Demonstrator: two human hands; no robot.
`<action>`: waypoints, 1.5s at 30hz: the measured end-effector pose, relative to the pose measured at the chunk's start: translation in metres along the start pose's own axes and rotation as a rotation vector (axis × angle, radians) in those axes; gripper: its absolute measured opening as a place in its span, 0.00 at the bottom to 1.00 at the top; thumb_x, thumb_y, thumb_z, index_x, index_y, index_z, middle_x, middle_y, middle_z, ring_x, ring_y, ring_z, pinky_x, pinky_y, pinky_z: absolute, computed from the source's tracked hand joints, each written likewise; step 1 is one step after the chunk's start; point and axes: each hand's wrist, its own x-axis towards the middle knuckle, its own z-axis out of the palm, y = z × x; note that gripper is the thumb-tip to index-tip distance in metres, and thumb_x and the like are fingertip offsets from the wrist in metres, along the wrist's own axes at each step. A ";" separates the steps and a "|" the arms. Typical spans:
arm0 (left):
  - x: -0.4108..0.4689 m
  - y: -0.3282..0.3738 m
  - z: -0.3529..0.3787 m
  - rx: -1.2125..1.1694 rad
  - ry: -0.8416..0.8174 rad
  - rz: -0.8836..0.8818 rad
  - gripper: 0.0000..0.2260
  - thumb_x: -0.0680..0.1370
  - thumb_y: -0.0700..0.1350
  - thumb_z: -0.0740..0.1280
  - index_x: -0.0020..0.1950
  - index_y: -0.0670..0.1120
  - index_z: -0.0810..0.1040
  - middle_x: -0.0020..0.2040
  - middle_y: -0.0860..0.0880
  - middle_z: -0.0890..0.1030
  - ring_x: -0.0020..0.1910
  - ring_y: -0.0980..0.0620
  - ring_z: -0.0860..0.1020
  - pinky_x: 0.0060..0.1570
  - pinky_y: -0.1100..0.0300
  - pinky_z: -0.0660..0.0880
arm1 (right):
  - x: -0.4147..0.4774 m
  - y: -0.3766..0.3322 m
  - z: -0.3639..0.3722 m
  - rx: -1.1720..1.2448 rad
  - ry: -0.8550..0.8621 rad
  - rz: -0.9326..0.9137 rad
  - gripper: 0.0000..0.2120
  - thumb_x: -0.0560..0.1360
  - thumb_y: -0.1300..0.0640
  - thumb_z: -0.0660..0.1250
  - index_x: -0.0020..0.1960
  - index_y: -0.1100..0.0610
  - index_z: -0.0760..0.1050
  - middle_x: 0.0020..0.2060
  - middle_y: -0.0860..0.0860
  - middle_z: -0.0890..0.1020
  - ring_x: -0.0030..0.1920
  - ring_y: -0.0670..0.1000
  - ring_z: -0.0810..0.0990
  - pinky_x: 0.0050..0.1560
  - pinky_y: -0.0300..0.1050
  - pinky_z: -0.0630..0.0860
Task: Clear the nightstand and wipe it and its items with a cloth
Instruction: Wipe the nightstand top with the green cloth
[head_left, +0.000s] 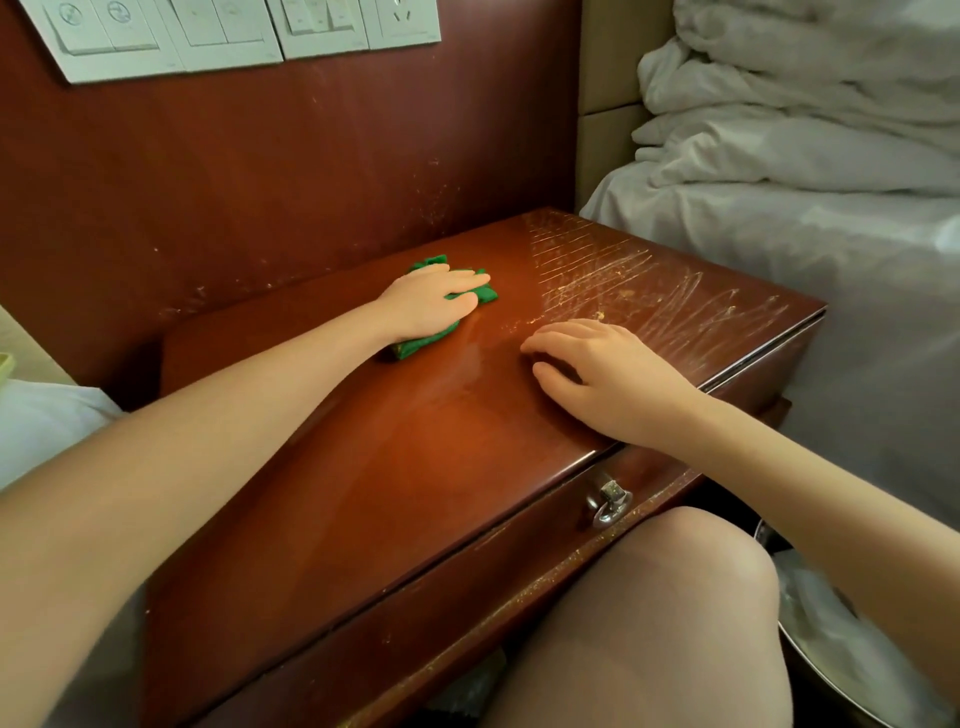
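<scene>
- The green cloth (415, 347) lies bunched on the nightstand (415, 467), near its back edge and on the wall side of the scratched patch (649, 280) at the back corner by the bed.
- The left hand (431, 304) lies flat on top of the cloth, fingers straight and close together, pressing it down rather than gripping it. Green shows past the fingertips and below the heel of the hand.
- The right hand (608, 379) rests on the bare top nearer the front edge, apart from the cloth. Its fingers are loosely bent with the tips touching the wood, and it holds nothing.
- The cloth looks soft, thin and light and would fold or bunch under any push. A flat palm over its middle spreads it best, and pinching one edge would only drag it into a rope.
- A faint sheen on the wood between the hands suggests the cloth is damp. If so, it would cling slightly and glide well over the lacquer.
- The top looks hard, glossy and fairly slick, so the cloth should slide with little pressure. The scratched patch and the pale crumbs (600, 315) beside the right hand may catch fibres and need firmer passes.
- No items stand on the top, so clearing seems done and wiping is the step in hand.
</scene>
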 end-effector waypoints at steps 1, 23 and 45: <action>0.003 0.003 0.001 -0.026 -0.001 0.012 0.19 0.83 0.49 0.52 0.74 0.56 0.62 0.75 0.53 0.62 0.75 0.49 0.55 0.72 0.49 0.53 | -0.001 0.000 0.000 -0.001 0.002 0.003 0.18 0.81 0.52 0.55 0.68 0.53 0.71 0.67 0.48 0.73 0.69 0.48 0.67 0.69 0.46 0.60; -0.071 0.112 0.019 -0.219 0.097 0.316 0.16 0.80 0.43 0.60 0.67 0.53 0.74 0.69 0.52 0.71 0.70 0.55 0.66 0.68 0.65 0.56 | -0.040 0.043 -0.027 0.016 0.224 0.027 0.17 0.76 0.56 0.59 0.61 0.61 0.77 0.57 0.55 0.80 0.60 0.55 0.77 0.61 0.49 0.69; -0.004 0.060 0.006 -0.172 0.033 -0.170 0.24 0.80 0.47 0.56 0.76 0.49 0.60 0.76 0.46 0.60 0.74 0.45 0.59 0.70 0.51 0.57 | -0.050 0.047 0.002 -0.048 0.177 0.050 0.26 0.78 0.45 0.47 0.72 0.52 0.65 0.72 0.49 0.66 0.74 0.49 0.59 0.71 0.41 0.47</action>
